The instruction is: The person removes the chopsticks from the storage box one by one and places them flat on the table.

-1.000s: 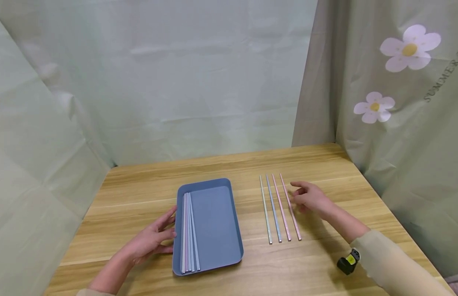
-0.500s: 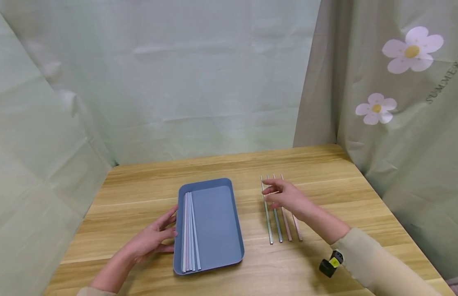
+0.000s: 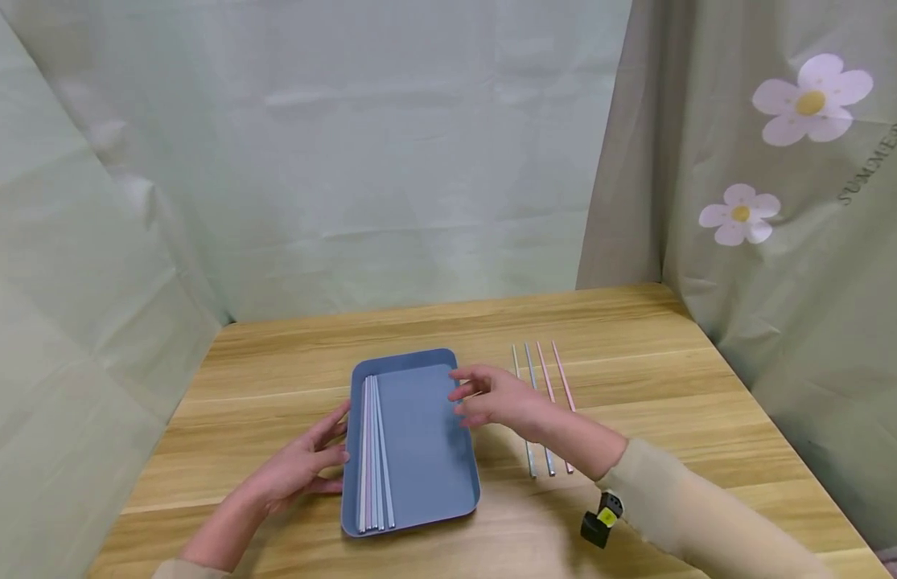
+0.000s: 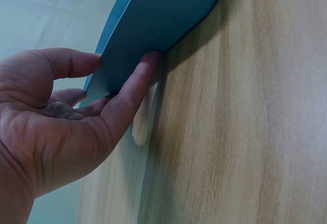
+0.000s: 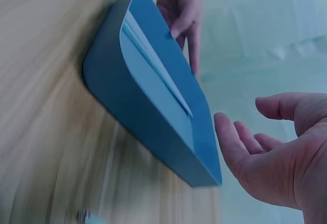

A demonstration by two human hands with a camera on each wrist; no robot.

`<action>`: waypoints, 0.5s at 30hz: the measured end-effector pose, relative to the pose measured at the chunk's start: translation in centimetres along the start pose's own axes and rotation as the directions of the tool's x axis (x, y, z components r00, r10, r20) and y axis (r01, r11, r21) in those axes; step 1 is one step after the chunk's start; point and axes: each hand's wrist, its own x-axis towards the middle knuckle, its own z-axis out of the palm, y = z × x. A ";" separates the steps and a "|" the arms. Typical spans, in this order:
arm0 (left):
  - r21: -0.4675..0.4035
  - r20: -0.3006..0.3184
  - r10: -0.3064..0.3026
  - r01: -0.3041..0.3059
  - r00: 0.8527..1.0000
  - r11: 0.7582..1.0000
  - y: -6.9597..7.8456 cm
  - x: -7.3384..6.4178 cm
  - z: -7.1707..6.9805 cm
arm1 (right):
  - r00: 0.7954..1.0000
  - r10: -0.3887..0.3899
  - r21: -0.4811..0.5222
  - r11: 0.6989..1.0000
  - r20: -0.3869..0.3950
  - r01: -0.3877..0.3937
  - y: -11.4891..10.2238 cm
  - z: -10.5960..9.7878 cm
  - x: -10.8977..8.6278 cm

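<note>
A blue rectangular tray (image 3: 429, 450) lies on the table, with several pale metallic chopsticks (image 3: 374, 458) bunched lengthwise along its left side. My left hand (image 3: 296, 466) rests at the tray's left wall; in the left wrist view its fingertips touch the outside of that wall, low and near the rim. My right hand (image 3: 502, 398) hovers over the tray's right rim with relaxed, spread fingers and holds nothing. Right of the tray, several more chopsticks (image 3: 561, 374), green, blue and pink, lie side by side on the table, partly hidden beneath my right forearm.
The wooden table (image 3: 274, 362) meets pale curtains (image 3: 419, 161) at the back and on both sides. A small black device (image 3: 600, 521) with a yellow label hangs at my right sleeve.
My right hand has moved left, from beside the pink chopstick across the loose row to the tray's right rim, carrying nothing. My left hand stays at the tray.
</note>
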 end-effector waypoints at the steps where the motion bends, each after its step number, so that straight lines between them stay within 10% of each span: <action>1: 0.001 -0.003 -0.001 0.001 1.000 1.000 0.0 0.0 0.0 | 1.000 0.004 0.006 1.000 0.013 -0.004 0.0 0.4 0.2; 15: -0.001 -0.008 -0.013 0.013 1.000 1.000 0.4 0.3 0.3 | 0.983 0.134 0.116 0.982 0.124 -0.148 0.8 4.5 2.7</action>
